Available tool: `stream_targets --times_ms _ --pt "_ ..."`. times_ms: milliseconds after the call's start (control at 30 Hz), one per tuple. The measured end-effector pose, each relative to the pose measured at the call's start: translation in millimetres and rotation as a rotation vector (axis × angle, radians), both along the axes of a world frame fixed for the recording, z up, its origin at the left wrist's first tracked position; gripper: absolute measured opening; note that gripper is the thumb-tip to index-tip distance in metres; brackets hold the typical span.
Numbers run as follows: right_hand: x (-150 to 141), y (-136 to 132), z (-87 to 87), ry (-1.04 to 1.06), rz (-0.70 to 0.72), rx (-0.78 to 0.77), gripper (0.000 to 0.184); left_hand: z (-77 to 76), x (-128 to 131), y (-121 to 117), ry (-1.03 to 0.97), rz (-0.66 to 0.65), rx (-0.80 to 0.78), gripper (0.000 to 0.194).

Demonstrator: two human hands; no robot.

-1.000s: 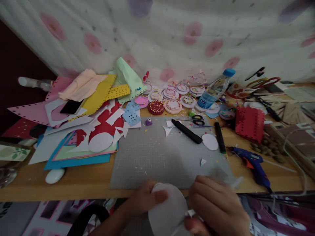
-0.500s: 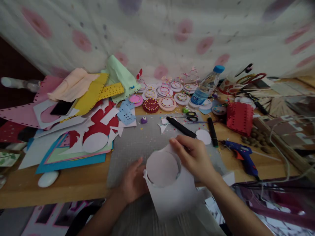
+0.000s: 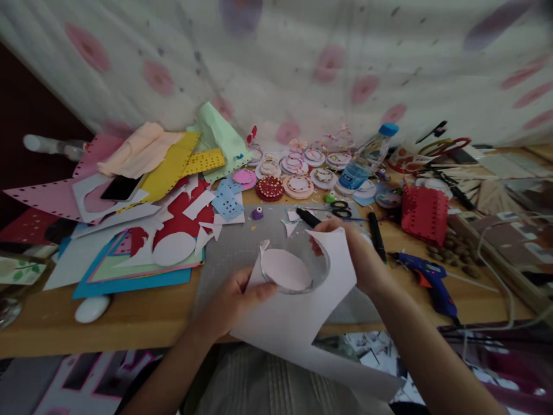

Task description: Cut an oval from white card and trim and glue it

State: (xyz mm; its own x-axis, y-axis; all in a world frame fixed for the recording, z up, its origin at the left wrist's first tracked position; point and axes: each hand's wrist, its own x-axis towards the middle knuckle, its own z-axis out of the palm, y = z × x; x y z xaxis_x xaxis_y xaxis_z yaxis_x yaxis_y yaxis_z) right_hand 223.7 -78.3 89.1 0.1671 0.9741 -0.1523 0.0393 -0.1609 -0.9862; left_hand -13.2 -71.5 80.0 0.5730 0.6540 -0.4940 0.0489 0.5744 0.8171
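Between my hands is a white sheet of paper (image 3: pixel 287 314) with a round opening cut in it, tilted over the front edge of the cutting mat. A pale paper disc (image 3: pixel 285 269) shows inside the opening; whether it is still attached cannot be made out. My left hand (image 3: pixel 239 300) pinches the sheet's left side, thumb on top near the opening's lower rim. Up at the right, my right hand (image 3: pixel 352 251) is closed on the sheet's far edge. Its fingers are mostly behind the paper, with fingertips partly showing through the opening.
A grey cutting mat (image 3: pixel 233 248) lies under the hands, with a black pen (image 3: pixel 307 217), scissors (image 3: pixel 341 208) and paper scraps. Beaded discs (image 3: pixel 270 188) and a water bottle (image 3: pixel 363 161) stand behind. At right lies a blue glue gun (image 3: pixel 425 274); coloured sheets (image 3: pixel 142 279) lie left.
The sheet has tipped flatter, and its lower part now stretches to the right. My left hand has closed on its left side. My right hand has shifted behind the far edge.
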Motion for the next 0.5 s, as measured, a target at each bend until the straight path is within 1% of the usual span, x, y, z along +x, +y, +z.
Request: stream_targets --times_ms 33,100,200,267,367,433,500 --pt "0 1 -3.5 0.089 0.033 -0.048 0.037 1.8 -1 2 -0.008 -0.027 0.007 0.040" --pt "-5 -1 -7.3 0.226 0.121 -0.148 0.033 4.1 -1 5 -0.014 -0.068 0.020 0.038" --pt "-16 -8 -5.9 0.290 0.244 -0.223 0.031 6.2 2 7 0.008 -0.082 0.032 0.037" --pt "-19 -11 -4.0 0.322 0.250 -0.223 0.034 7.3 4 7 0.035 -0.069 0.053 0.035" --pt "-9 -9 -6.0 0.345 0.131 -0.152 0.042 6.4 1 7 0.104 -0.050 0.105 0.028" --pt "6 -3 -11.3 0.361 -0.003 -0.089 0.042 2.4 -7 7 0.156 -0.037 0.107 0.025" --pt "21 3 -18.8 0.371 -0.170 -0.046 0.044 -3.9 -18 6 0.183 0.004 0.061 0.026"
